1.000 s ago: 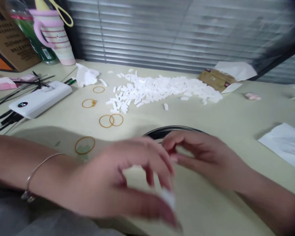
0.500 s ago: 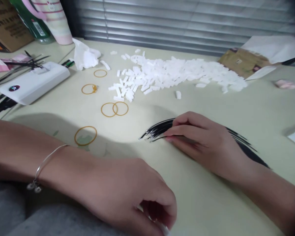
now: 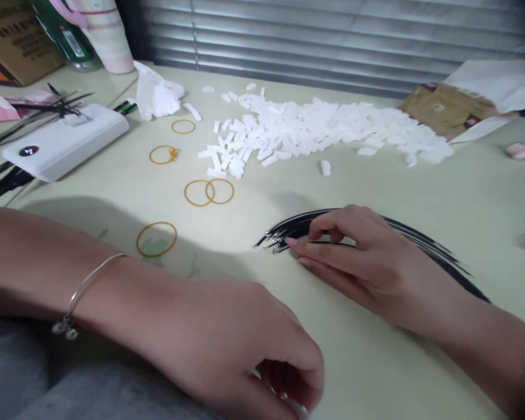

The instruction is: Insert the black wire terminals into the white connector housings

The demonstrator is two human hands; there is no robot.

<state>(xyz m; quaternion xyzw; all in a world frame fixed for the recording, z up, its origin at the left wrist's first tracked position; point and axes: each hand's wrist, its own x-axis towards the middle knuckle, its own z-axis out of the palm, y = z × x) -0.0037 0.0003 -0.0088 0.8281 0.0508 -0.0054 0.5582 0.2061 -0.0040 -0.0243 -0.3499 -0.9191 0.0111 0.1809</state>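
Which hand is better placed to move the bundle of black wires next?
Probably the right hand: its fingers rest on the black wires near their tips. The left hand lies curled lower down, apart from them.

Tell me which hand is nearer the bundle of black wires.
Right. The right hand is on the black wires, its fingers among them near their metal-tipped ends. The left hand is apart from them, lower in view, closer to the person.

My remote count: 5 rubber bands (image 3: 183,120) on the desk (image 3: 376,186), with 1 power bank (image 3: 65,143) and 1 crumpled tissue (image 3: 157,93). In frame are 2 hands: 1 left hand (image 3: 231,344) wearing 1 bracelet (image 3: 85,279), and 1 right hand (image 3: 376,274).
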